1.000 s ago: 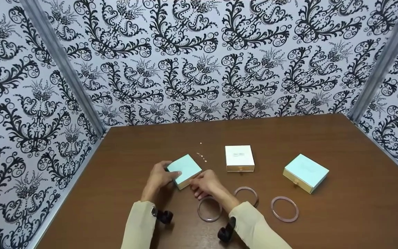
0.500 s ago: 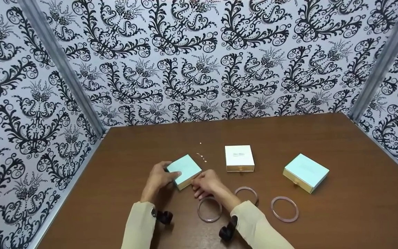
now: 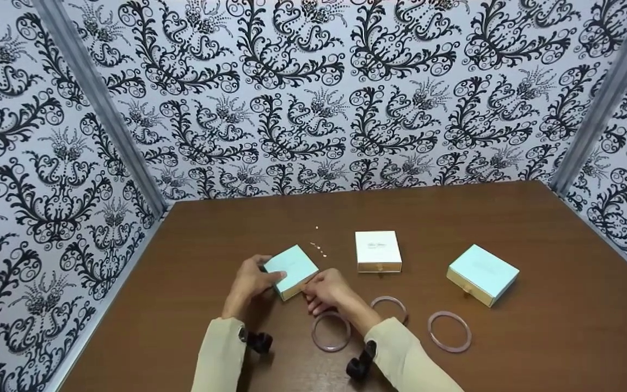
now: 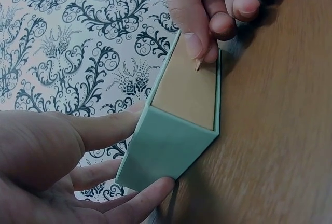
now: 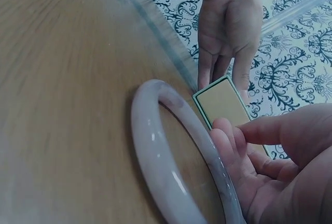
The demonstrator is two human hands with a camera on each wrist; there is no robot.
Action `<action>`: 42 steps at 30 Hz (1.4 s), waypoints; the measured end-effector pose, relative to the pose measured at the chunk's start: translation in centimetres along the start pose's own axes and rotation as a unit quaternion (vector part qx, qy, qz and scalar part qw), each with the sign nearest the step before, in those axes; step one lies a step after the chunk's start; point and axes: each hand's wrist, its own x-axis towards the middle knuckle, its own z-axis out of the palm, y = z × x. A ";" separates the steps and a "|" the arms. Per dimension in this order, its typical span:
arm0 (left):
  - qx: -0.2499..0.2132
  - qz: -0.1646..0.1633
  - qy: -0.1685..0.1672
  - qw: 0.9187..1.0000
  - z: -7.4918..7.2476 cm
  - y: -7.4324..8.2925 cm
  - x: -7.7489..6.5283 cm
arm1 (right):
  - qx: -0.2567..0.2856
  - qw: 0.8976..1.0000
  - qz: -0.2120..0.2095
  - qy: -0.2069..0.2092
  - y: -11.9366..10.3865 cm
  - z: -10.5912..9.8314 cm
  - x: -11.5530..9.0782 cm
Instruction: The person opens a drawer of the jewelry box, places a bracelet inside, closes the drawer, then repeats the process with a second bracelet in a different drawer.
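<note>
The mint box (image 3: 298, 265) stood left of the table's middle, set at an angle, its tan front (image 4: 181, 92) facing the right hand (image 3: 329, 288). The left hand (image 3: 251, 280) held it, thumb on top and other fingers round the sides. The right thumb and forefinger pinched the small tab (image 4: 197, 66) on the front; the other fingers were curled. Close beside the right hand lay a bangle (image 3: 313, 333), pale and marbled; a second bangle (image 3: 389, 299) lay partly hidden by the right forearm, and a third bangle (image 3: 432, 331) farther right. Small pale bits (image 3: 319, 249) lay just beyond the mint box. The white box (image 3: 377, 247) stood right of them, and another mint box (image 3: 482, 271) farther right, its front turned toward the person. Behind the table (image 3: 248, 220) rose a patterned wall (image 3: 313, 109).
</note>
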 end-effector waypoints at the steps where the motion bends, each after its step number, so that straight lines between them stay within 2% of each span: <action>1: 0.002 0.001 0.000 1.000 0.0 0.0 0.0 | -0.001 1.000 -0.002 0.001 0.0 0.0 0.0; 22: -0.002 -0.017 -0.010 1.000 -0.1 0.0 0.4 | -0.005 1.000 -0.019 -0.004 0.1 -0.3 -0.2; 29: 0.001 -0.020 -0.016 1.000 -0.2 -0.1 0.3 | -0.001 1.000 -0.015 0.007 0.1 -0.5 -0.2; 35: -0.005 -0.023 -0.022 0.999 -0.2 0.0 0.2 | -0.043 0.999 -0.021 0.017 0.0 -0.6 -0.3; 42: 0.004 -0.025 -0.022 0.999 -0.1 -0.1 0.3 | -0.105 0.993 -0.050 0.038 -0.1 -0.5 -0.5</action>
